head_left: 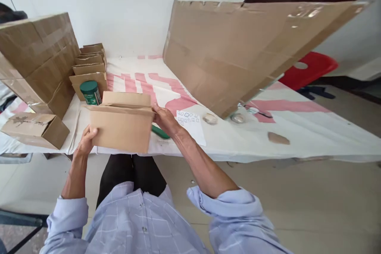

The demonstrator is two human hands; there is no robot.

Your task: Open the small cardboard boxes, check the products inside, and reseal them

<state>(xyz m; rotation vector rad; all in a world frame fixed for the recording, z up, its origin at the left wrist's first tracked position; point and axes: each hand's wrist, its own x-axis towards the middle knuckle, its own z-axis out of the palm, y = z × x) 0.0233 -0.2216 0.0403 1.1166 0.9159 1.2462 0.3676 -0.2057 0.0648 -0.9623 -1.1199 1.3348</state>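
A small brown cardboard box (121, 129) is held between my two hands above the table's front edge. My left hand (86, 139) grips its lower left side, thumb on the front face. At the upper right corner, my right hand (164, 119) has its fingers closed on the box. The flaps along the top stand partly up, and what is inside is hidden. Just behind the box is a green jar with a green lid (91, 92). Partly covered by the box and my right hand, a green object (160, 131) lies on the table.
Folded cardboard pieces (91, 63) stand in a row behind the jar, beside a large carton (38, 57). A closed box (35, 129) sits at left. A tall cardboard panel (232, 47) leans across the table (312, 127). Right of my hand lie a marked paper sheet (190, 125) and tape rolls (210, 118).
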